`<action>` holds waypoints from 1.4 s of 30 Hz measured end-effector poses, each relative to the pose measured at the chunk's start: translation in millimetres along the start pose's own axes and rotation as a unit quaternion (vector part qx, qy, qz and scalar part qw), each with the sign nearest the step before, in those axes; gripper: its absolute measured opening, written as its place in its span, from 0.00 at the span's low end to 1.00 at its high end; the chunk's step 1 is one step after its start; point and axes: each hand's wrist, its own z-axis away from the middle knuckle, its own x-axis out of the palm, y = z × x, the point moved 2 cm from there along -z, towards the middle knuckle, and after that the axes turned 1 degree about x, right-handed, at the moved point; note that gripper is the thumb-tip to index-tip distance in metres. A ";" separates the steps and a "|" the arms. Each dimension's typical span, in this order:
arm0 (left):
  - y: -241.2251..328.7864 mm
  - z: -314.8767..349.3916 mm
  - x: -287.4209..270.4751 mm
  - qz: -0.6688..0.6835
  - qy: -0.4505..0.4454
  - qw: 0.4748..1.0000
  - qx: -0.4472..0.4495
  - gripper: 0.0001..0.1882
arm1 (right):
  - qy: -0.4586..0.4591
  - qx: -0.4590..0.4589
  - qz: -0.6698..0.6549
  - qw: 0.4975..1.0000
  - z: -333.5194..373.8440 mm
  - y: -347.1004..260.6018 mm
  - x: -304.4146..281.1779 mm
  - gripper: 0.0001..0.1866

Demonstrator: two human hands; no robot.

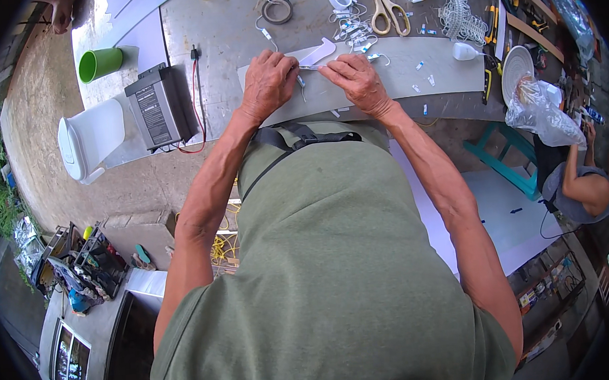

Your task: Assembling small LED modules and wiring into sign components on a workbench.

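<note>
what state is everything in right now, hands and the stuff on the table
left hand: fingers pinched on a small thin piece
right hand: fingers pinched at its other end
green cup: upright, open-topped
white pitcher: upright, closed
wired white pieces: heaped, tangled
scissors: lying flat
tape roll: lying flat
black box: on or off, cannot tell
</note>
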 end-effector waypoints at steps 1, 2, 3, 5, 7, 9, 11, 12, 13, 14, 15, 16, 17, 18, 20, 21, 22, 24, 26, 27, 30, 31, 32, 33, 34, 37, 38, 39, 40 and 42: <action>0.4 0.6 0.2 -0.003 0.004 1.000 0.001 0.08 | -0.001 -0.001 0.001 1.000 0.1 -0.1 0.2 0.22; 0.8 1.2 0.4 -0.005 0.008 1.000 0.002 0.08 | -0.002 -0.001 0.001 1.000 0.2 -0.2 0.5 0.23; 1.0 1.5 0.7 -0.008 0.011 1.000 0.003 0.08 | -0.003 -0.002 0.002 1.000 0.3 -0.3 0.7 0.23; 0.9 2.2 1.5 -0.013 0.015 1.000 0.003 0.08 | -0.008 -0.001 0.009 1.000 0.4 -1.0 1.0 0.23; 0.6 2.1 2.5 -0.014 0.020 1.000 0.005 0.08 | -0.008 0.002 0.014 1.000 0.7 -1.4 1.7 0.23; 0.3 1.8 3.4 -0.009 0.026 1.000 0.006 0.06 | -0.004 0.005 0.014 1.000 1.4 -1.9 2.7 0.22; 0.0 2.3 4.1 -0.010 0.027 1.000 0.007 0.07 | 0.000 0.011 0.006 1.000 1.2 -2.2 3.5 0.22; -0.2 2.6 4.5 -0.011 0.028 1.000 0.007 0.07 | 0.002 0.013 0.003 1.000 0.9 -2.4 4.0 0.23; -0.4 2.9 4.7 -0.011 0.029 0.999 0.007 0.07 | 0.004 0.023 -0.001 1.000 1.1 -2.5 4.7 0.23; -0.6 3.2 4.8 -0.011 0.030 0.999 0.008 0.07 | 0.006 0.033 -0.004 0.999 1.1 -2.6 5.4 0.23; -0.8 3.5 5.0 -0.011 0.031 0.999 0.009 0.07 | 0.008 0.042 -0.008 0.999 1.0 -2.7 6.2 0.24; -0.6 3.5 5.0 -0.012 0.031 0.999 0.009 0.07 | 0.014 0.055 -0.015 0.998 -0.5 -3.5 6.4 0.24; -0.4 3.6 4.9 -0.012 0.032 0.999 0.009 0.07 | 0.019 0.067 -0.022 0.997 -2.2 -4.6 6.8 0.24; -0.1 3.8 4.8 -0.012 0.033 0.999 0.009 0.07 | 0.024 0.080 -0.030 0.996 -3.6 -5.1 6.7 0.25; -0.3 4.7 4.7 -0.020 0.029 0.999 0.007 0.09 | 0.008 0.078 -0.033 0.996 -4.7 -5.3 6.3 0.25; -0.3 5.2 4.7 -0.024 0.027 0.999 0.006 0.09 | 0.000 0.076 -0.035 0.996 -5.1 -5.4 6.1 0.25; -0.2 5.1 4.6 -0.023 0.028 0.999 0.006 0.09 | -0.001 0.073 -0.037 0.997 -4.9 -4.9 6.0 0.25; 0.1 4.8 4.8 -0.022 0.031 0.999 0.005 0.09 | -0.002 0.067 -0.043 0.997 -4.0 -3.6 5.4 0.25; 0.3 4.6 4.5 -0.021 0.032 0.999 0.002 0.09 | -0.006 0.065 -0.041 0.997 -4.1 -4.2 4.4 0.25; 0.3 4.5 4.5 -0.021 0.033 0.999 0.001 0.09 | -0.008 0.064 -0.039 0.997 -4.1 -4.8 4.0 0.25; -0.4 4.4 6.0 -0.011 0.048 0.999 0.002 0.06 | -0.015 0.042 -0.002 0.999 -3.9 -7.2 3.6 0.25; -0.7 4.6 6.3 -0.010 0.049 0.999 0.002 0.06 | -0.016 0.035 0.005 0.999 -3.8 -8.2 3.7 0.25; -1.0 4.8 6.7 -0.009 0.051 0.999 0.001 0.06 | -0.016 0.027 0.012 0.999 -3.7 -9.1 3.6 0.25; -1.2 5.0 7.2 -0.008 0.052 0.999 0.001 0.06 | -0.016 0.019 0.019 1.000 -3.8 -10.2 3.8 0.24; -1.0 4.8 7.2 -0.007 0.053 0.999 0.002 0.06 | -0.014 0.022 0.006 1.000 -4.4 -11.5 3.9 0.24; -0.7 5.1 6.1 -0.009 0.055 0.998 0.004 0.07 | -0.009 0.034 -0.031 0.999 -8.3 -13.7 3.1 0.21; -0.4 5.3 5.5 -0.014 0.055 0.998 0.004 0.08 | -0.009 0.039 -0.044 0.998 -11.5 -14.2 3.6 0.20; -0.1 5.6 4.9 -0.018 0.054 0.998 0.004 0.09 | -0.009 0.045 -0.056 0.997 -15.0 -15.1 4.6 0.18; -0.7 6.0 5.7 -0.014 0.057 0.998 0.005 0.08 | -0.001 0.050 -0.060 0.997 -18.2 -15.7 5.9 0.16; -2.2 6.2 7.5 -0.007 0.061 0.998 0.006 0.07 | 0.014 0.061 -0.069 0.996 -25.3 -16.8 9.2 0.13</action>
